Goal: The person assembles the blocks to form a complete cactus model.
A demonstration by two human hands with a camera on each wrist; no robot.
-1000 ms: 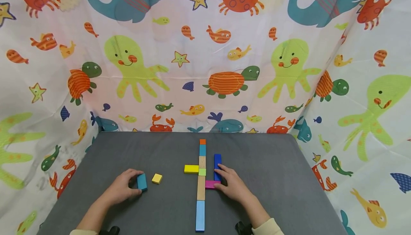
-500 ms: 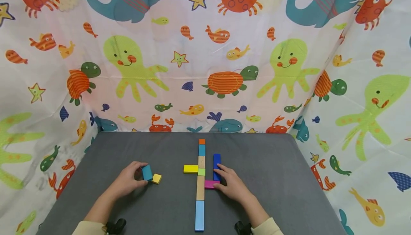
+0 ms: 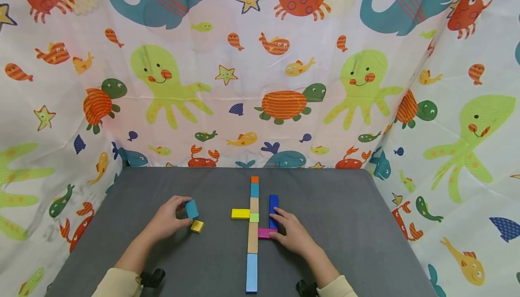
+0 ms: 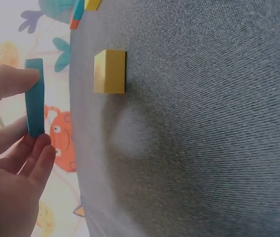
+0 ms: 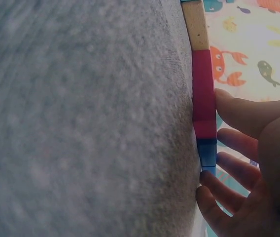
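My left hand (image 3: pixel 165 220) pinches a teal rectangular block (image 3: pixel 192 209) between thumb and fingertips. In the left wrist view that teal block (image 4: pixel 35 98) is held off the grey table, apart from a small yellow block (image 4: pixel 111 71) lying there. My right hand (image 3: pixel 294 234) rests by a magenta block (image 3: pixel 266 233) and a dark blue block (image 3: pixel 274 209). Its thumb touches the top of the magenta block, and its fingers lie loosely along the blue one. The magenta block joins the side of a long row of blocks; the blue block extends away from its outer end.
Along the middle of the grey table (image 3: pixel 211 270) runs the row: orange, teal, natural wood, green (image 3: pixel 254 217), wood, then a long light blue block (image 3: pixel 251 272). A yellow block (image 3: pixel 240 214) sticks out to its left. A printed sea-animal cloth (image 3: pixel 252 85) hangs behind.
My left hand has lifted the teal block and carried it right and away from me, past the left side of the small yellow block. My right hand stays on its blocks.
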